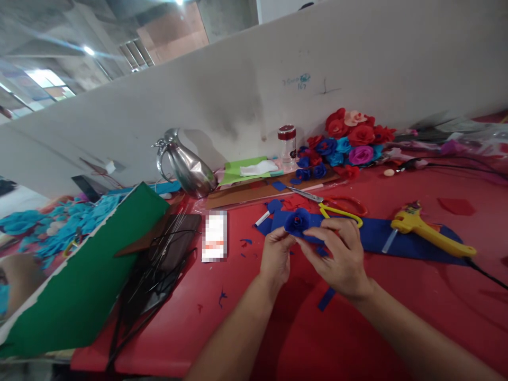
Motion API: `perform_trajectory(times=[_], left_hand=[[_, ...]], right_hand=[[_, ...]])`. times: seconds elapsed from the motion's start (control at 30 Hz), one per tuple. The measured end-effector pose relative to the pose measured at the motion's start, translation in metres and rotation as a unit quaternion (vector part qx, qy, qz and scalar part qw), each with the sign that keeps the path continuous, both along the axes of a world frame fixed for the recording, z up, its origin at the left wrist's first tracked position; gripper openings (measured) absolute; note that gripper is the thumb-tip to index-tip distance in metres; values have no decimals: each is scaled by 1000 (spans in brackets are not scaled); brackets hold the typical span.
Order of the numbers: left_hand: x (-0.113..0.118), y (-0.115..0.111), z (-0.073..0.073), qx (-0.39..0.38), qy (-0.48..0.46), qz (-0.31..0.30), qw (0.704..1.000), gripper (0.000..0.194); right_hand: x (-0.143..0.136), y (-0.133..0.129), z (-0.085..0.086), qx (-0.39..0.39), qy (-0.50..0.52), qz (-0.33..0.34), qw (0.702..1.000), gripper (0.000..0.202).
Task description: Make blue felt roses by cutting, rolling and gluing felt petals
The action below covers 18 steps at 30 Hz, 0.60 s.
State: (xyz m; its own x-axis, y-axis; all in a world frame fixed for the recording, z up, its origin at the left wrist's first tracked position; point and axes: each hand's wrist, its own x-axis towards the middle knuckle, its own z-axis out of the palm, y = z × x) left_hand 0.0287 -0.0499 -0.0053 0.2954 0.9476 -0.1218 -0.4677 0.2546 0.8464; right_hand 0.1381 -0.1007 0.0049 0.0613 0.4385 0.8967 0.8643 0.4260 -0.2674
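Here, left hand (277, 255) and right hand (344, 256) pinch a blue flower (297, 221), the jug (191, 166) hiding its contents.

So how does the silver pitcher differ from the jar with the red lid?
The pitcher is shiny, opaque metal; the jar is see-through below its red lid. The pitcher has a curved side handle, while the jar shows none. The pitcher also looks bigger than the jar. Both stand near the pale wall.

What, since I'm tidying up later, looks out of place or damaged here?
Blue scraps lie strewn on the red tabletop, like offcuts. The green sheet at left has a ragged white edge, perhaps torn.
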Motion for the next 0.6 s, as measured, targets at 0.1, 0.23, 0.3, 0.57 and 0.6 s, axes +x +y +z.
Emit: perform_trajectory(times=[0.1, 0.23, 0.3, 0.57, 0.6], left_hand=[[0, 0, 0, 1, 6, 7, 1000, 19], [-1, 1, -1, 6, 6, 0, 1000, 21], [-1, 1, -1, 11, 4, -6, 1000, 21], [-1, 0, 0, 15, 1, -12, 1000, 21], [-1, -1, 0, 16, 0, -14, 1000, 20]], right_hand=[[1, 0, 0, 1, 5, 3, 1000, 22], [5, 0, 2, 9, 2, 7, 1000, 33], [7, 0, 4, 15, -14, 5, 1000, 36], [9, -1, 5, 9, -62, 21, 998, 21], [9, -1, 4, 12, -59, 22, 998, 24]])
